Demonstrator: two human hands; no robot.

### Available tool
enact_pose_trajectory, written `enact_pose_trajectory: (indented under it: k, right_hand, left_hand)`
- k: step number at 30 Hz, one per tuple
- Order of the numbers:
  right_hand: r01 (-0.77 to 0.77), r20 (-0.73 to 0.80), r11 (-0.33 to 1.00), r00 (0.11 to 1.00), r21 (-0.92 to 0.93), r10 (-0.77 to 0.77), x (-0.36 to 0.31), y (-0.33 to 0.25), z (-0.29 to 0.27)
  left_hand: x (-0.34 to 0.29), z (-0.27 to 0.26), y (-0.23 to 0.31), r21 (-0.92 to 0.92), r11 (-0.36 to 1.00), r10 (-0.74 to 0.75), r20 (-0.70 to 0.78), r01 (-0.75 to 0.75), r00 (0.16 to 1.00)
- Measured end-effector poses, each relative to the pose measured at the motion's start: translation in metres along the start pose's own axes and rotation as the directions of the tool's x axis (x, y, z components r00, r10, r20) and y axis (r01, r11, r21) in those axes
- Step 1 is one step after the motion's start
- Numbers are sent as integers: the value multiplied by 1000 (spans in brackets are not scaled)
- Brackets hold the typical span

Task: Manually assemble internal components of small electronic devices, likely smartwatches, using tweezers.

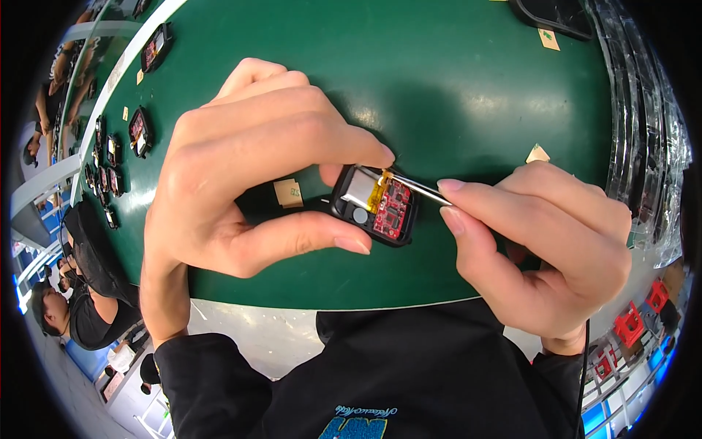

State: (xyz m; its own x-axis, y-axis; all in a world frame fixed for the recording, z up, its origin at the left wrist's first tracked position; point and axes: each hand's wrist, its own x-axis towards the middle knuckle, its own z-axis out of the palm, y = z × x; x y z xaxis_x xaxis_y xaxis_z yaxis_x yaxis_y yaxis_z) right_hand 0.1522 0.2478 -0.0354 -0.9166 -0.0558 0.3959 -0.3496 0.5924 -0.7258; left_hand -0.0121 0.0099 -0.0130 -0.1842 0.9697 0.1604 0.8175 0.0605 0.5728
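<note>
Two hands, both pinching. Left hand (pixel 238 172): holds an open black device housing (pixel 414 219) by opposite edges, above the green table (pixel 453 267). Right hand (pixel 552 245): pinches slim metal tweezers (pixel 424 191), tips at yellow tape (pixel 377 196) beside a silver battery cell (pixel 359 188). Advisable: steady housing, light pressure, tips clear of the red circuit board (pixel 395 212). Indeterminate: whether tips grip the tape; part of the housing's upper edge is hidden by fingers.

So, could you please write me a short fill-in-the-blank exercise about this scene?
The left hand grips a black casing above a ____-coloured tabletop.
The right hand holds a thin metal tool between its index finger and ____.
Between the silver pouch and the circuit board is a ____-coloured strip.
In the picture, the circuit board lies to the ____ of the silver pouch.

Missing words: green; thumb; yellow; right.
</note>
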Motion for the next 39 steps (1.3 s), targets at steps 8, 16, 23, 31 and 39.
enact_pose_trajectory:
  k: [8, 16, 23, 31, 39]
  right_hand:
    - [40, -8, 998, 999, 50, -40, -1, 6, 2]
    - [44, -10, 997, 999, 65, -43, -2, 8, 2]
    - [-5, -3, 998, 1000, 68, 5, 2, 4, 1]
    - [26, -5, 998, 1000, 65, -26, -2, 6, 1]
    - [-16, -42, 997, 999, 73, 19, -2, -1, 2]
  left_hand:
    - [-1, -1, 1, -5, 1000, -7, 13, 7, 1000]
    - [-1, 1, -1, -10, 1000, 7, -2, -7, 1000]
    - [0, 1, 0, -3, 1000, 31, -20, -31, 999]
    - [3, 0, 1, -28, 1000, 13, -6, -13, 1000]
    - [1, -1, 4, -42, 999, -25, 4, 25, 1000]
